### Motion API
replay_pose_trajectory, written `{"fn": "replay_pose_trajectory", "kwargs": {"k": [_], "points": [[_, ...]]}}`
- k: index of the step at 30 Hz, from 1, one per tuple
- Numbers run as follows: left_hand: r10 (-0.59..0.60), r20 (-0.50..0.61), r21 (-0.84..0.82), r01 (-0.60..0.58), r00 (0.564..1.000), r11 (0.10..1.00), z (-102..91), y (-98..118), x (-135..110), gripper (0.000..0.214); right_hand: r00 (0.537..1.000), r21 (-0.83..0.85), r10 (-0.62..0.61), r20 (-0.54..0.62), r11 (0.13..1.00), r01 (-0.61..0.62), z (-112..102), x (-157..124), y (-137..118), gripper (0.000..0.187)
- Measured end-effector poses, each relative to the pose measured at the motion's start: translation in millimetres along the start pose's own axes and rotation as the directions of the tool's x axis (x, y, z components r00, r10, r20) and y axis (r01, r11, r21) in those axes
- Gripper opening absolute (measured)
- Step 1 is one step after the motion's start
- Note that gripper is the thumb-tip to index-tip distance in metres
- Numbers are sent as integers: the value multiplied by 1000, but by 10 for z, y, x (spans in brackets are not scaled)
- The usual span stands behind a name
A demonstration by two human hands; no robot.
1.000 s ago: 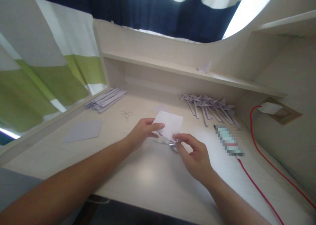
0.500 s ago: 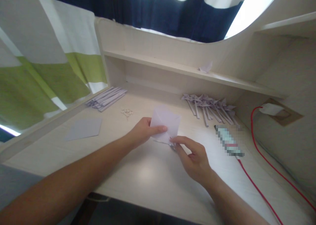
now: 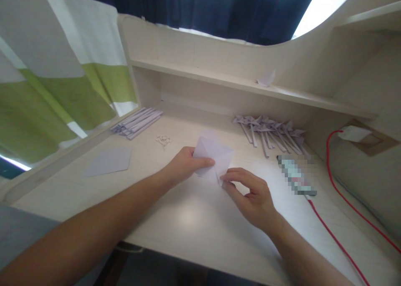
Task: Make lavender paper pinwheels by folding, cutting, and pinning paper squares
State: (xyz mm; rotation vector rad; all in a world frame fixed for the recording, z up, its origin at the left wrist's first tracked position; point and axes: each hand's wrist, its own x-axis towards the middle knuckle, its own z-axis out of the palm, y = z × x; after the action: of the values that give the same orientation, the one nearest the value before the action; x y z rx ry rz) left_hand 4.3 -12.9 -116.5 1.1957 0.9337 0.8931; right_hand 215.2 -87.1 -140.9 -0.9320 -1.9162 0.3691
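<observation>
The folded paper (image 3: pixel 213 157) is being pinched above the desk (image 3: pixel 188 223), at 9 o'clock by the left hand (image 3: pixel 181 167), at 5 o'clock by the right hand (image 3: pixel 252 194). Its crease risks being skewed by uneven pulling.

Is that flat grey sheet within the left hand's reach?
Probably yes: the flat sheet lies on bare desk left of the left hand, nothing between, though that hand pinches the folded paper.
</observation>
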Motion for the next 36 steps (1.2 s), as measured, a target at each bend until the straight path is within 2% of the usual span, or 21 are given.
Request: {"fn": "replay_pose_trajectory", "kwargs": {"k": [5, 10, 15, 19, 27, 36], "points": [[3, 7, 26, -3, 1000, 1000, 5, -26, 1, 25, 999, -14, 37, 35, 999, -37, -21, 10, -14, 15], [6, 6, 45, -7, 1000, 999, 23, -56, -19, 30, 989, 18, 144, 37, 989, -145, -13, -3, -12, 7], [-16, 5, 12, 16, 1000, 1000, 49, -64, -21, 29, 954, 97, 298, 10, 950, -298, 9, -23, 34, 4], [-17, -5, 4, 17, 1000, 1000, 64, -35, -36, 23, 928, 184, 373, 1, 912, -367, 21, -21, 56, 3], [18, 0, -31, -18, 1000, 999, 69, -79, -38, 22, 921, 183, 388, 23, 904, -385, 15, 3, 38, 2], [-12, 1, -79, 12, 1000, 997, 81, -83, -16, 16, 933, 184, 361, 6, 916, -356, 20, 7, 62, 4]]}}
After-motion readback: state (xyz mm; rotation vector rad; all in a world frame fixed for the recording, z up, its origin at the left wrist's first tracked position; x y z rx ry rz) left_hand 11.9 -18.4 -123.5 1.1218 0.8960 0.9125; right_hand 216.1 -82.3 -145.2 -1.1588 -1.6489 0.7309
